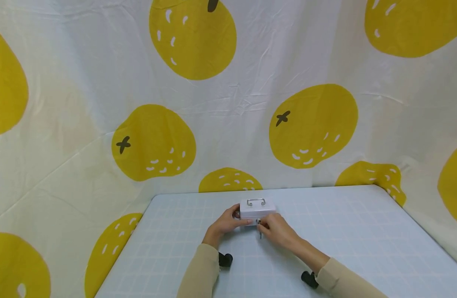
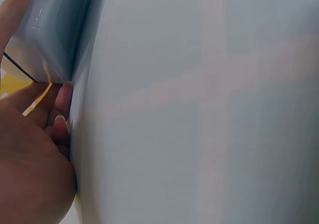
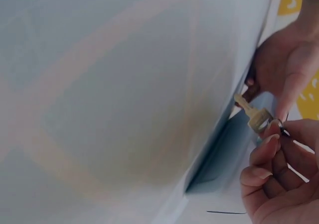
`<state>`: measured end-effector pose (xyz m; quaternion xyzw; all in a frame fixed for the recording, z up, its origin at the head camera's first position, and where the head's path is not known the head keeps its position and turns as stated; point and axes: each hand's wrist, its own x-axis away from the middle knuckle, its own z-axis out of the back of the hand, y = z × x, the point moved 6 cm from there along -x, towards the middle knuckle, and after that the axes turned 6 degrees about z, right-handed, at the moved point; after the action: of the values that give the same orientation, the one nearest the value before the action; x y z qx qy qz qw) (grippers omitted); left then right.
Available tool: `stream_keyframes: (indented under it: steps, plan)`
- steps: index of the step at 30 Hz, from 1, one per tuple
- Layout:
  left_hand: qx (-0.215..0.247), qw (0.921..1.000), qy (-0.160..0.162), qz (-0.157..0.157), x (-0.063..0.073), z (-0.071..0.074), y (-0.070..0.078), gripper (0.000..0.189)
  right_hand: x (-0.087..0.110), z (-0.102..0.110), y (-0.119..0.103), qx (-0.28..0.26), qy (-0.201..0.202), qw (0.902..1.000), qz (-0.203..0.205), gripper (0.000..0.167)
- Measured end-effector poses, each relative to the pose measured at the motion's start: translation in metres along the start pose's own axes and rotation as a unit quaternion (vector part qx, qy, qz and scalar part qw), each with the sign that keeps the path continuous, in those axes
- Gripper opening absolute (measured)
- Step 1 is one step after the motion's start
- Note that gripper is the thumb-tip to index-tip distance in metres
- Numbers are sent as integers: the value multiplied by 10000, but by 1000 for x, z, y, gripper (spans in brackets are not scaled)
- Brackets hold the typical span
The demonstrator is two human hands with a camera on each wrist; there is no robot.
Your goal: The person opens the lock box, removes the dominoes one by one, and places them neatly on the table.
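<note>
A small white cash box (image 1: 249, 211) with a wire carrying handle (image 1: 256, 200) on its closed lid stands towards the back of the table. My left hand (image 1: 224, 222) holds its left side, thumb along the front face and fingers reaching around the side. At the front lock my right hand (image 1: 277, 229) pinches a key, which the fingertips mostly hide. A second key (image 3: 258, 118) dangles from the same ring below those fingertips. In the left wrist view, a box corner (image 2: 50, 30) shows beside the thumb and fingers.
The table (image 1: 168, 248) has a pale cloth with a faint grid. Behind it hangs a white curtain (image 1: 247, 136) printed with large yellow fruits. Black wrist cameras (image 1: 225, 260) sit below both forearms, close to the tabletop.
</note>
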<state>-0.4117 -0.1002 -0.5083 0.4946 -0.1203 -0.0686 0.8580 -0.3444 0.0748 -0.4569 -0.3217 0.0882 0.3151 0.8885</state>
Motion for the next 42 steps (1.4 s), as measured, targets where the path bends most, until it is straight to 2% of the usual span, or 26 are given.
stream_keyframes:
  steps: [7, 17, 20, 23, 27, 34, 42]
  plan:
    - [11, 9999, 16, 110, 0, 0, 1, 78, 0, 1, -4, 93, 101, 9999, -56, 22]
    - [59, 9998, -12, 164, 1, 2, 0, 79, -1, 2, -13, 616, 184, 9976, 277, 21]
    - [57, 9999, -53, 111, 1, 2, 0, 79, 0, 1, -12, 663, 290, 9972, 168, 22]
    - [92, 9999, -103, 19, 0, 0, 1, 78, 1, 2, -9, 613, 406, 9973, 24, 24]
    - [101, 9999, -61, 0, 0, 0, 2, 78, 0, 3, -9, 510, 434, 9978, 26, 24]
    - [-2, 10000, -28, 44, 1, 1, 0, 80, -1, 1, -6, 410, 312, 9987, -60, 21]
    - [6, 9999, -18, 111, 0, 0, -3, 81, 1, -4, 1, -65, 165, 9994, -287, 16]
